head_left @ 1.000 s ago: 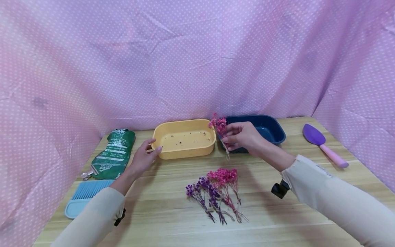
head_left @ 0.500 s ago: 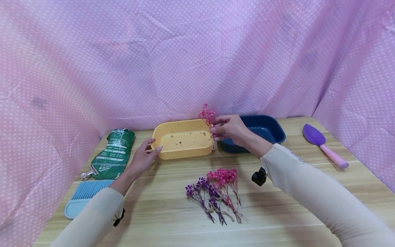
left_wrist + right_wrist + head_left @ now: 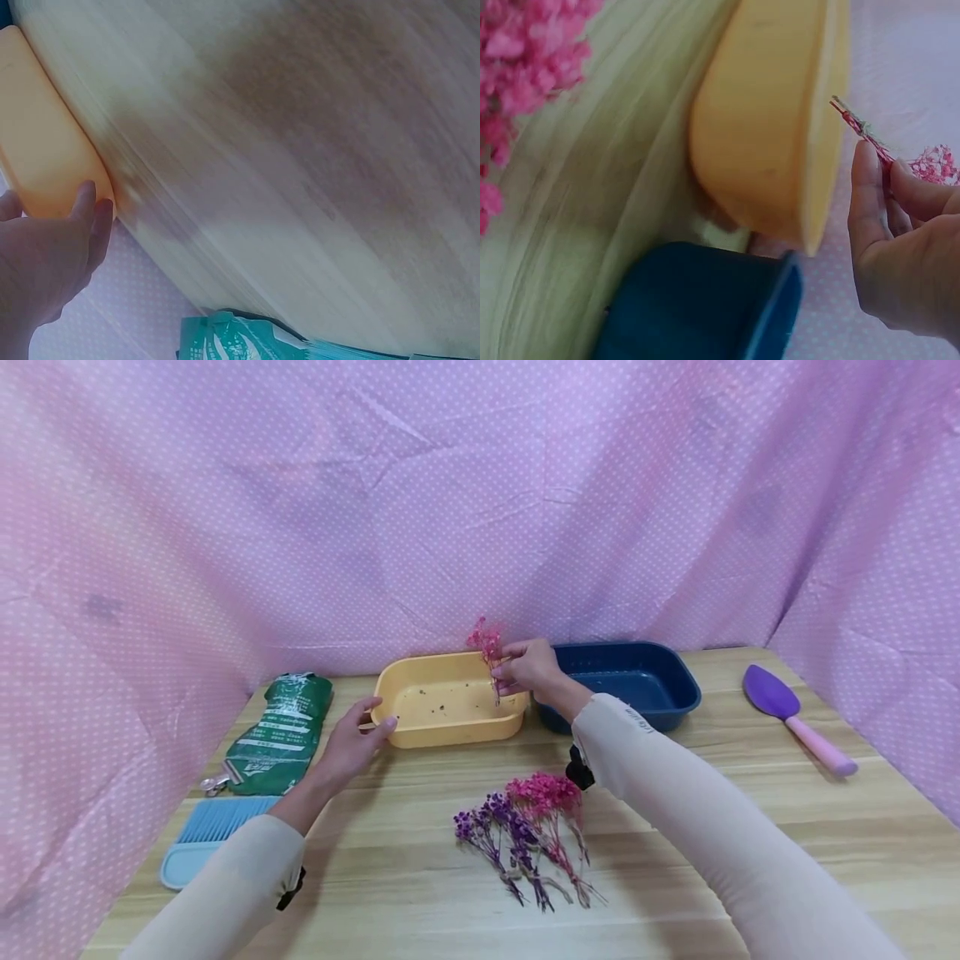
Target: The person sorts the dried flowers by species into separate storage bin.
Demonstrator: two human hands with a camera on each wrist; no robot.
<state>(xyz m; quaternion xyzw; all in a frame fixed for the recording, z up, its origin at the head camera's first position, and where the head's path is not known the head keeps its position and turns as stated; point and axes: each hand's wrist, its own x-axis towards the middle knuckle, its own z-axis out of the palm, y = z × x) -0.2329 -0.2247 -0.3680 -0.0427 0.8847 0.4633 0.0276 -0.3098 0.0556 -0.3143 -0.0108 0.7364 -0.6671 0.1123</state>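
Observation:
In the head view my right hand (image 3: 534, 668) pinches a small sprig of pink dried flowers (image 3: 486, 642) by its stems, over the right end of a yellow tub (image 3: 450, 732). The right wrist view shows thumb and fingertips on the stems (image 3: 859, 127), which are tied near their cut ends. My left hand (image 3: 351, 745) touches the tub's left end with fairly straight fingers, thumb at the front corner. Dark crumbs dot the tub's floor. On the table in front lie purple dried flowers (image 3: 491, 817) and a bunch of pink ones (image 3: 546, 793).
A dark blue tub (image 3: 630, 689) stands right beside the yellow one. Far right lies a purple spade-shaped scoop (image 3: 772, 692) with a pink handle. At left are a green bag (image 3: 281, 731) with a metal clip (image 3: 221, 778) and a light blue brush (image 3: 213, 835). A dotted cloth hangs behind.
My right hand has carried the pink sprig leftward, from in front of the blue tub to over the yellow tub's right end. The left hand has stayed at the tub.

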